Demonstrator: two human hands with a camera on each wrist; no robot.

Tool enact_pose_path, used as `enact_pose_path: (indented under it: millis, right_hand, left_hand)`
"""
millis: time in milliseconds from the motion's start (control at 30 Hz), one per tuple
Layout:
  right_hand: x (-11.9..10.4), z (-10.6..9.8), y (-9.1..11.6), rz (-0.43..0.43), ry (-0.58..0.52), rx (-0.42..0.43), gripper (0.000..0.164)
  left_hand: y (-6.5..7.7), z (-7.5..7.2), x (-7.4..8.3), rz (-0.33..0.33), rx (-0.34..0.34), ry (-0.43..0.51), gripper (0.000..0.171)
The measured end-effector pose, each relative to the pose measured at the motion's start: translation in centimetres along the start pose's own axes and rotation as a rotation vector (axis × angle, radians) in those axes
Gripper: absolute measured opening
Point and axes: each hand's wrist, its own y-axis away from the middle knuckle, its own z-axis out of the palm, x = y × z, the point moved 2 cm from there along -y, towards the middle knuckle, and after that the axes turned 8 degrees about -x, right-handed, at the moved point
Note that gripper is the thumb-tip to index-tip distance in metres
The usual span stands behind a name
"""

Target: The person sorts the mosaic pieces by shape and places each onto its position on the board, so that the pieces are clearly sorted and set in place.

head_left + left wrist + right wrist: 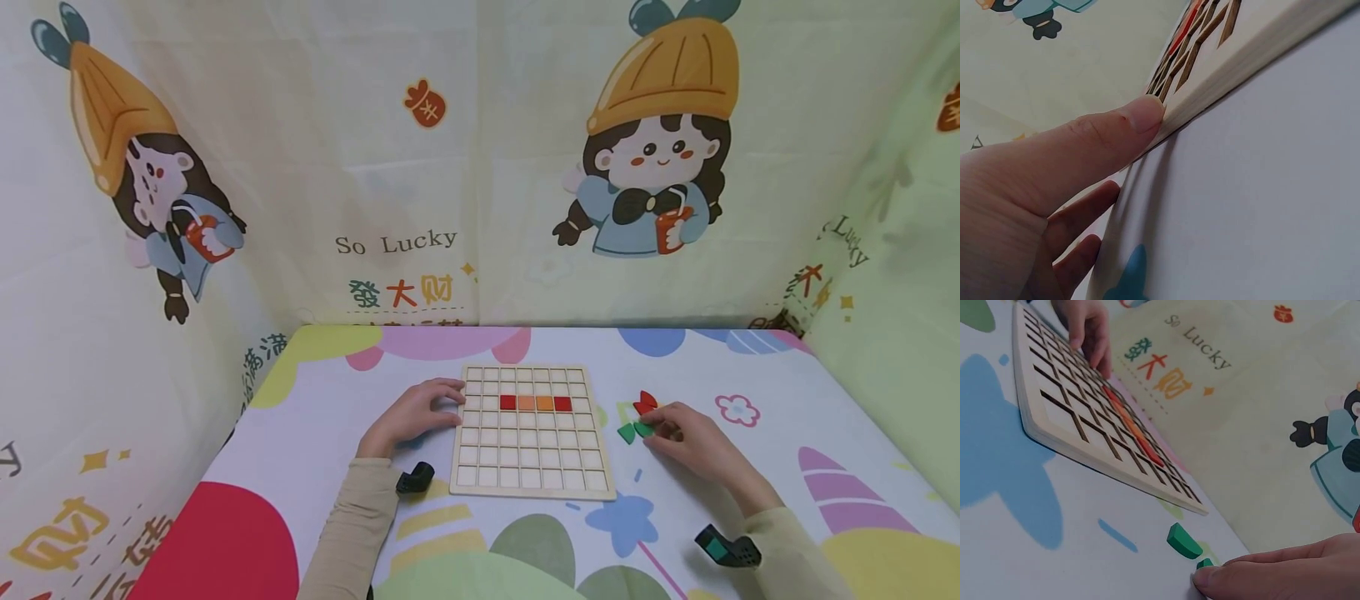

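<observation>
A light wooden grid board (531, 492) lies flat on the table, a row of red and orange square tiles (536, 403) in its upper cells. My left hand (415, 411) rests against the board's left edge; its thumb (1116, 132) touches the rim in the left wrist view. Right of the board, my right hand (693, 442) pinches a green piece (642, 429) between thumb and index finger. The thumb hides most of that piece in the right wrist view. Another green piece (1184, 541), with one curved side, lies beside it. Red pieces (643, 404) lie just beyond the fingertips.
The table is covered with a white cloth (697, 367) printed with colourful shapes. A patterned fabric backdrop (510, 167) rises behind the table and on both sides. Black wrist devices (727, 547) sit on both forearms.
</observation>
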Motion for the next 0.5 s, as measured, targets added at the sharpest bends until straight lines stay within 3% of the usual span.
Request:
enact_pose_path:
  millis: [300,500]
  right_hand:
    - [0.13,0.15,-0.03,-0.041,0.021,-0.033,0.031]
    - [-0.44,-0.23,-0.36,-0.099,-0.001,0.013,0.030]
  left_hand:
    - [-0.04,-0.05,0.09,-0.014,-0.003,-0.006,0.027]
    - [-0.04,0.01,0.03,-0.016,0.004,-0.006,0.027]
